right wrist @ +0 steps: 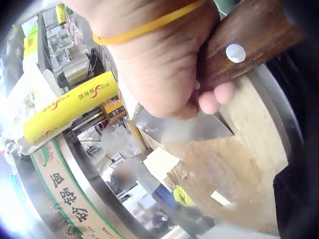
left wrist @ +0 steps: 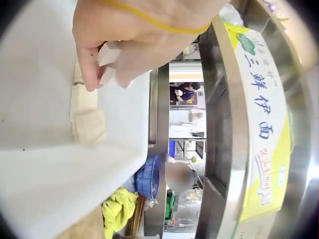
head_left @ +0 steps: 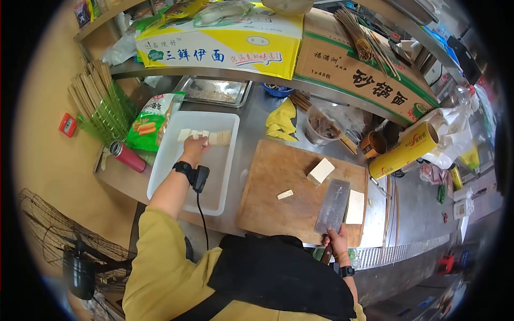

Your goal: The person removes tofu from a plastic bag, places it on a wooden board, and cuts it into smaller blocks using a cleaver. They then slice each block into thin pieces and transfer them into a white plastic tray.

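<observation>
In the head view my left hand [head_left: 196, 148] is at the far end of a white tray [head_left: 221, 206], by a row of white tofu pieces [head_left: 218, 138]. The left wrist view shows that hand [left wrist: 124, 50] pinching white tofu pieces [left wrist: 107, 74] beside the row. My right hand [head_left: 337, 242] grips the wooden handle of a cleaver [head_left: 333, 206], its blade over the cutting board [head_left: 273, 208]. A tofu block [head_left: 321, 171] sits beyond the blade, a flat slab [head_left: 355, 207] right of it, and a small piece [head_left: 285, 194] to the left.
Behind the tray are a green bag [head_left: 152, 123] and a metal tray [head_left: 214, 91]; a red bottle [head_left: 127, 156] stands left. A yellow roll [head_left: 404, 150] lies right of the board, near a plastic tub [head_left: 321, 128]. A shelf with boxes [head_left: 225, 51] spans the back.
</observation>
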Demonstrator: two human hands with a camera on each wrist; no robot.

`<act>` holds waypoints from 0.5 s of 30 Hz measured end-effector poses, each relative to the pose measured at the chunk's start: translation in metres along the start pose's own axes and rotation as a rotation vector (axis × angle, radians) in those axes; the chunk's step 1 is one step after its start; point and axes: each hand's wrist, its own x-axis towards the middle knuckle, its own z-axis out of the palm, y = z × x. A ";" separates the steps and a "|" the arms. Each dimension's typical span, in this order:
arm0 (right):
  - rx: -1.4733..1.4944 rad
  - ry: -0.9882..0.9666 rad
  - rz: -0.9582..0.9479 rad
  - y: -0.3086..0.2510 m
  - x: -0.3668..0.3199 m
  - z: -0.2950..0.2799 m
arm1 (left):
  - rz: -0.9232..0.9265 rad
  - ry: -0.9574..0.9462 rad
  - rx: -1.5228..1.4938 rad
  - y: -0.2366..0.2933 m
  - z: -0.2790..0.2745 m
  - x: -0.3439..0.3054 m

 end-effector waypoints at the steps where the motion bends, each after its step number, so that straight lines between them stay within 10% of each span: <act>1: 0.004 0.008 0.003 0.000 0.000 0.001 | -0.003 0.022 0.030 0.001 0.000 0.010; 12: -0.018 0.045 0.013 0.002 0.002 0.001 | 0.243 -0.028 0.833 -0.033 -0.008 0.109; 15: -0.052 0.050 0.010 0.001 0.001 0.001 | 0.603 -0.075 0.960 -0.017 -0.007 0.063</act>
